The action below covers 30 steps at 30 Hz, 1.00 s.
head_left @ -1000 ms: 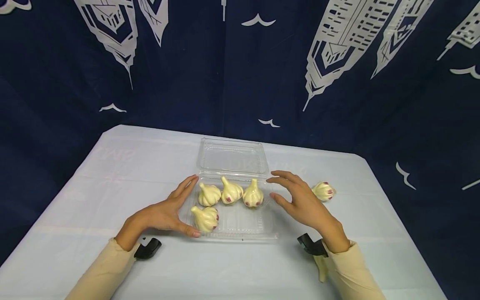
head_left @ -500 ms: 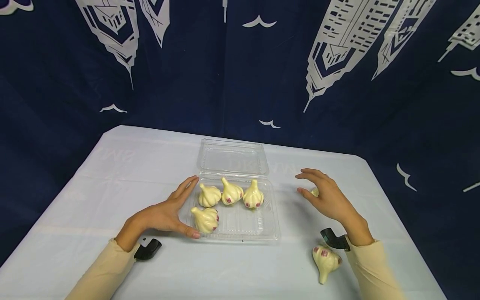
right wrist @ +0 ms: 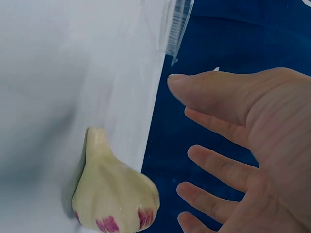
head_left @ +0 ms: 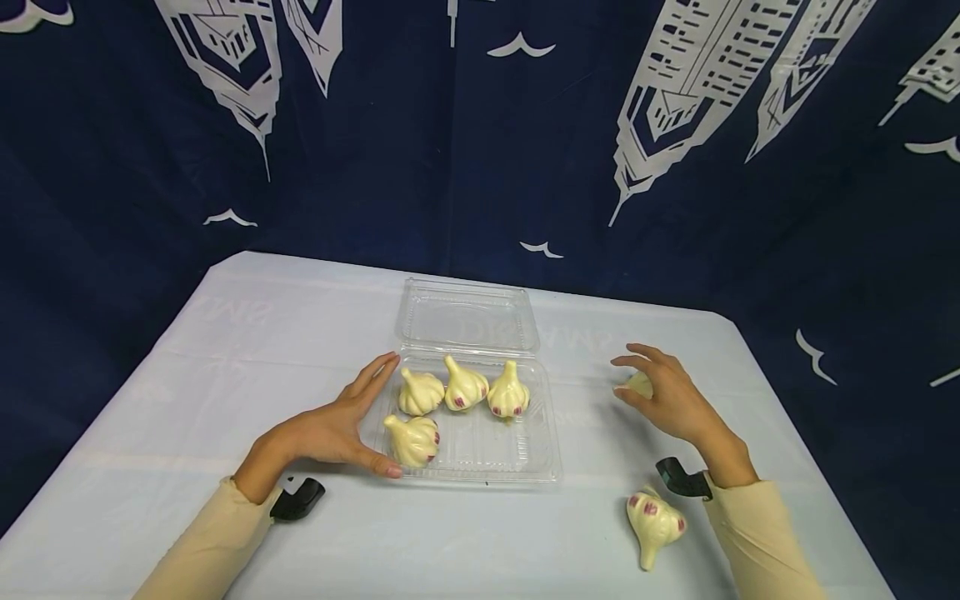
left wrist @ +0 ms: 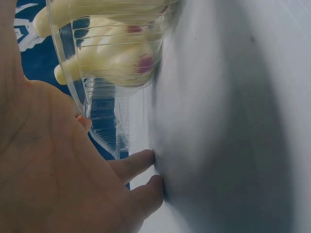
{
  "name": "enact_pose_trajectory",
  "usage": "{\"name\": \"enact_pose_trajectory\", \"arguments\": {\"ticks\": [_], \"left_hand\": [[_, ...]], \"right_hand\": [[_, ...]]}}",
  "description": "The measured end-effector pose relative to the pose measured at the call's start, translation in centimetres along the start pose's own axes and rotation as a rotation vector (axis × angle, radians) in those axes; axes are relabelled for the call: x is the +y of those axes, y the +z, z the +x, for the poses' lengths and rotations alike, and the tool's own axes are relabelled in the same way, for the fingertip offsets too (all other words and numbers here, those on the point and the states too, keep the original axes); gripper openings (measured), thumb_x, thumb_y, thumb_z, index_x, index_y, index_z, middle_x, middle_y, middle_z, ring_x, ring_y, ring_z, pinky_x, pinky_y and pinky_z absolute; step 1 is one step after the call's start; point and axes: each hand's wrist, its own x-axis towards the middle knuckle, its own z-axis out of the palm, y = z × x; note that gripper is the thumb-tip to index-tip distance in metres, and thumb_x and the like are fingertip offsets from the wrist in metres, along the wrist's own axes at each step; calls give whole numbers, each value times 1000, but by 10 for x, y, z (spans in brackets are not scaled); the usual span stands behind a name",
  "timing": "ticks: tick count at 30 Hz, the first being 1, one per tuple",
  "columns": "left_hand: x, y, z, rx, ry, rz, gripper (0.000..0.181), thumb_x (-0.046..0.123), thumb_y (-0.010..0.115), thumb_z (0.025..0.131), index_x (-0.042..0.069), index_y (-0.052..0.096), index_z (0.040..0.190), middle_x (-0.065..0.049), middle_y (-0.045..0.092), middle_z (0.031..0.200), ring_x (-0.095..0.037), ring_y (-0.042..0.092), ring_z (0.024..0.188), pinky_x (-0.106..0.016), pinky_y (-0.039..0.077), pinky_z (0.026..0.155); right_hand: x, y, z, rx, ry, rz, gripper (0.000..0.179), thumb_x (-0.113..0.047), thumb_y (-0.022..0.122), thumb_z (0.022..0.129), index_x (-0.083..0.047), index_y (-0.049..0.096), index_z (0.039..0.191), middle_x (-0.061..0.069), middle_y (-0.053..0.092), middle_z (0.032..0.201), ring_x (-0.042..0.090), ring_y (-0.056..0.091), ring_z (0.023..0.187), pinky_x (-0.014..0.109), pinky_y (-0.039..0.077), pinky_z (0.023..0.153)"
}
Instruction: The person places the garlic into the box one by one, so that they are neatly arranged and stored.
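My left hand (head_left: 330, 429) spans the left side of a clear plastic clamshell box (head_left: 491, 457), thumb at its front corner and fingers along its side. In the left wrist view, two fingertips (left wrist: 146, 158) rest on the table by the box wall. Several pale garlic bulbs with purple marks lie inside: three in a back row, like the middle garlic bulb (head_left: 466, 385), and one front-left garlic bulb (head_left: 412, 442). My right hand (head_left: 671, 400) hovers, fingers spread, over a loose garlic bulb (head_left: 640, 384) that it partly hides. The right wrist view shows a gap between hand and garlic bulb (right wrist: 114, 194).
The box's hinged lid (head_left: 468, 317) lies folded back behind it. Another garlic bulb (head_left: 654, 523) lies near my right forearm, stem toward me. A white cloth covers the table (head_left: 225, 367). A dark blue patterned curtain (head_left: 420, 167) hangs behind.
My right hand has moved right, from beside the box to over the loose garlic bulb, uncovering the front garlic bulb. My left hand has stayed at the box.
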Motion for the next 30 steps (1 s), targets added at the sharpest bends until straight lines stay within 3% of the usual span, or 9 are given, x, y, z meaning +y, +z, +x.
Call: {"name": "enact_pose_trajectory", "arguments": {"ticks": [22, 30], "left_hand": [[-1, 1, -2, -2, -15, -8, 143, 52, 91, 66, 18, -10, 161, -4, -15, 168, -41, -4, 154, -71, 16, 116], [-1, 0, -1, -4, -2, -4, 143, 51, 91, 66, 18, -10, 161, -4, -15, 168, -44, -3, 153, -73, 18, 114]], "right_hand": [[29, 4, 4, -67, 80, -41, 47, -8, 71, 89, 0, 58, 133, 35, 36, 149, 64, 30, 132, 76, 28, 102], [34, 2, 8, -70, 61, -40, 47, -2, 72, 86, 3, 59, 131, 38, 37, 147, 64, 33, 130, 74, 29, 103]]}}
